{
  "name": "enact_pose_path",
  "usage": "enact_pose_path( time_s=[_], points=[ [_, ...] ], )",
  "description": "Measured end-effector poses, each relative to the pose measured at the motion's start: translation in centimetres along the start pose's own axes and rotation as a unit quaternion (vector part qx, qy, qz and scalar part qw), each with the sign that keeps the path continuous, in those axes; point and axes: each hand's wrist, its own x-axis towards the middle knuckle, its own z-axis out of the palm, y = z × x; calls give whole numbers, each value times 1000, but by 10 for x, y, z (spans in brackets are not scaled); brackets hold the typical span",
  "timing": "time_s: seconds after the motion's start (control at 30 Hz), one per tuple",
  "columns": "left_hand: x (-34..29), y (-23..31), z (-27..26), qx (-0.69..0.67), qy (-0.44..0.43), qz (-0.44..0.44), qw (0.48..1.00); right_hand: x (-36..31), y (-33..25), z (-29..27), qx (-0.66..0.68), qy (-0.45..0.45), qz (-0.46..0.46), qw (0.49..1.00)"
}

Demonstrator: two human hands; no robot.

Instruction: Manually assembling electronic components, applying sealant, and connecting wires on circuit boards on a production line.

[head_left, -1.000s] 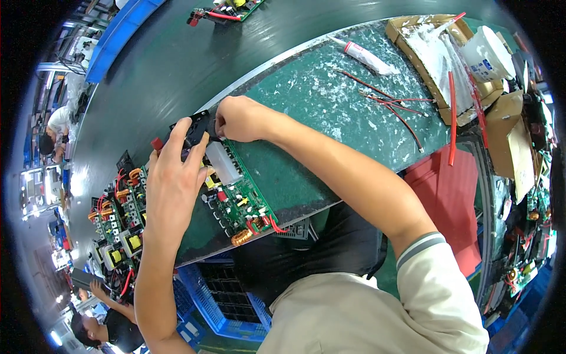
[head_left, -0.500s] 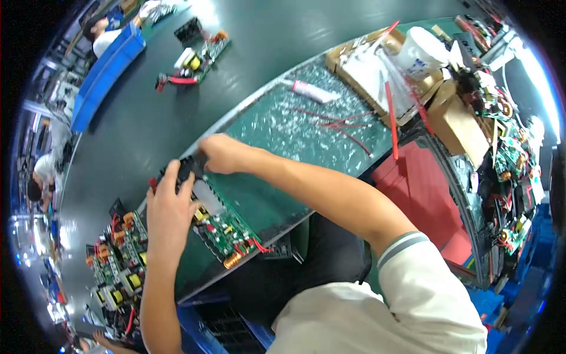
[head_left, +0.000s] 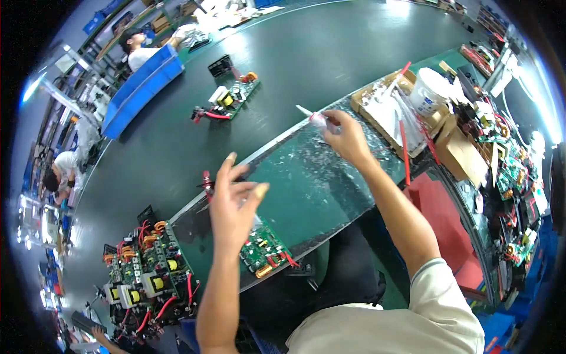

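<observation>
My right hand [head_left: 348, 137] is closed around a white tube with a pointed nozzle [head_left: 316, 120], lifted at the far edge of the work mat [head_left: 289, 194]. My left hand [head_left: 232, 203] hovers with its fingers apart, holding nothing. Beneath it lies a green circuit board [head_left: 266, 246] with red wires and a copper coil at its near end. The hand and wrist hide the board's far part. A small red and black part [head_left: 207, 183] shows just left of my left fingers; whether it is fixed to the board I cannot tell.
Several assembled circuit boards [head_left: 150, 265] crowd the left. Another board [head_left: 236, 97] lies on the far green surface, near a blue bin [head_left: 144, 88]. A cardboard tray [head_left: 383, 112], white bucket [head_left: 429, 91] and red sheets [head_left: 439, 227] are at the right. People work at the far left.
My right hand has left the board's far end, moved right and picked up the tube from the mat. My left hand has lifted off the board and spread its fingers. The view has shifted.
</observation>
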Motion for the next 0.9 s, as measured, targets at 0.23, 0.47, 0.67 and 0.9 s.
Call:
enact_pose_path(
  time_s=[0.23, 0.47, 0.67, 0.9],
  points=[
    [20, 9, 29, -367, 48, -122, 921, -58, -108, 12, 150, 99, -200, 963],
    [21, -2, 26, -362, 92, -133, 918, -75, -129, 65, 845, -10, 274, 459],
    [29, 2, -2, -119, 16, -28, 992, -57, -106, 57, 771, 46, 301, 560],
    [21, 9, -48, 569, -197, 49, 797, -85, -72, 55, 595, -42, 311, 740]
  ],
)
